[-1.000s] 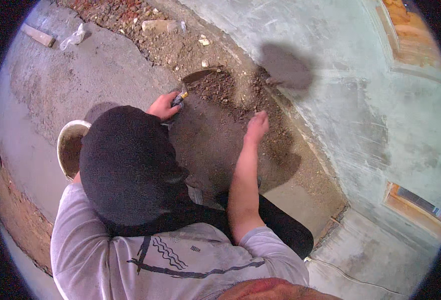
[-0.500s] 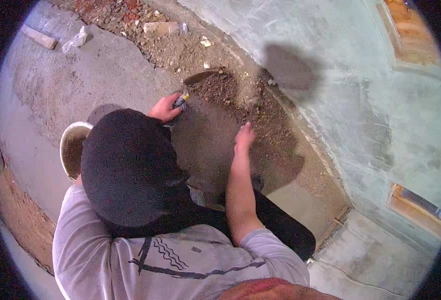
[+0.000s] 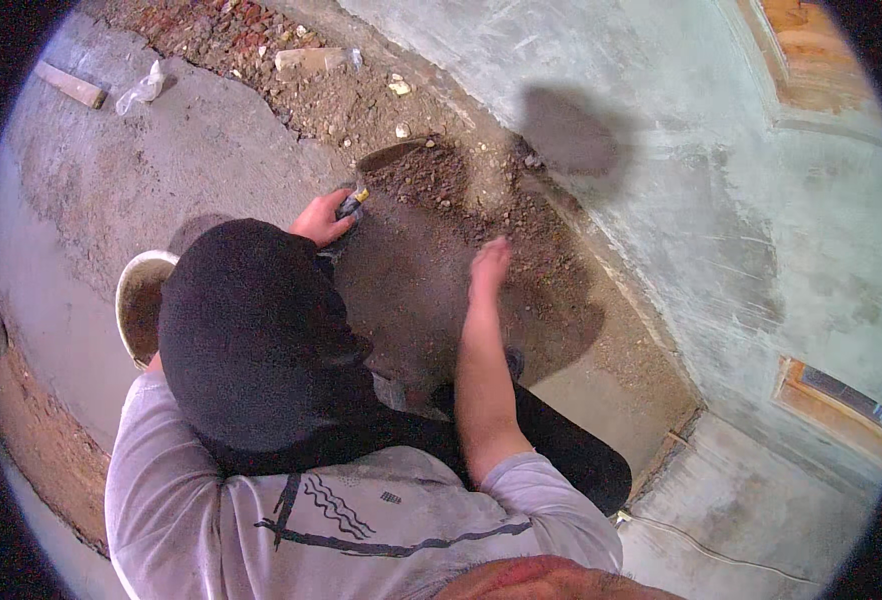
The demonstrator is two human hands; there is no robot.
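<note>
My left hand (image 3: 323, 218) is closed around the handle of a trowel (image 3: 394, 155), which has a yellow band near its blade. The blade lies against a heap of loose brown soil (image 3: 426, 178). To the right, my right hand (image 3: 491, 265) is over the soil by the wall's foot, its fingers stretched out together and slightly blurred, with nothing seen in them. Between the hands lies a smoother, darker patch of earth (image 3: 401, 270). My black-clad knee hides part of the left forearm.
A white bucket (image 3: 144, 300) stands beside my left knee. Farther off lie a wooden block (image 3: 71, 84), crumpled clear plastic (image 3: 143, 88) and a pale block (image 3: 311, 59) on rubble. A plastered wall (image 3: 661, 150) runs along the right, with a cable (image 3: 711, 548) near its lower end.
The whole view has shifted slightly. My right hand has moved a little to the right over the soil. My left hand still grips the trowel, whose blade stays by the heap.
</note>
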